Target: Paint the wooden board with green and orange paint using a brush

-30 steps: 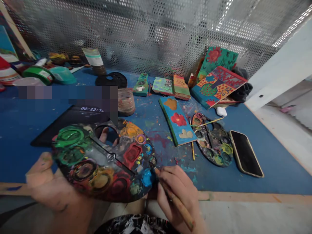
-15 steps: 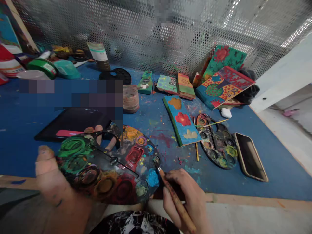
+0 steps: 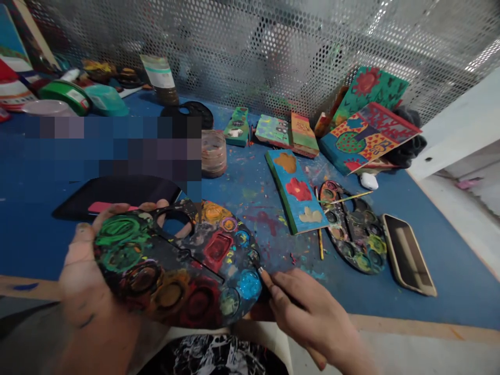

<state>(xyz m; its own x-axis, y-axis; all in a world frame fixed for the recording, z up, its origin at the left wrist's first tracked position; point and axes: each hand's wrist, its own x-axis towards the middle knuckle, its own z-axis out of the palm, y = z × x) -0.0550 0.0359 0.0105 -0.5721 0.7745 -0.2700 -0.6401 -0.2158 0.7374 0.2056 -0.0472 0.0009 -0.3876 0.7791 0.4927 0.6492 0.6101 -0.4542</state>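
My left hand [image 3: 80,271] holds up a black paint palette [image 3: 177,263] from its left side, with fingers behind and under it. Green, orange, red, brown and bright blue paint fills its wells. My right hand [image 3: 308,307] is closed around a wooden-handled paintbrush [image 3: 266,277], whose tip touches a small dark well at the palette's right edge. Beyond the palette, a blue painted block [image 3: 299,192] with brown, red and cream flowers lies on the blue table [image 3: 250,198].
To the right lie a second palette [image 3: 353,245] with a thin brush across it and a phone [image 3: 408,255]. Behind stand a cloudy jar [image 3: 213,156], several painted blocks and a leaning painting [image 3: 371,138]. A dark flat device [image 3: 117,195] lies left, beside a blurred-out patch.
My right hand has turned, and the brush handle now lies mostly hidden under it. The brush tip stays at the same dark well. The view has shifted slightly.
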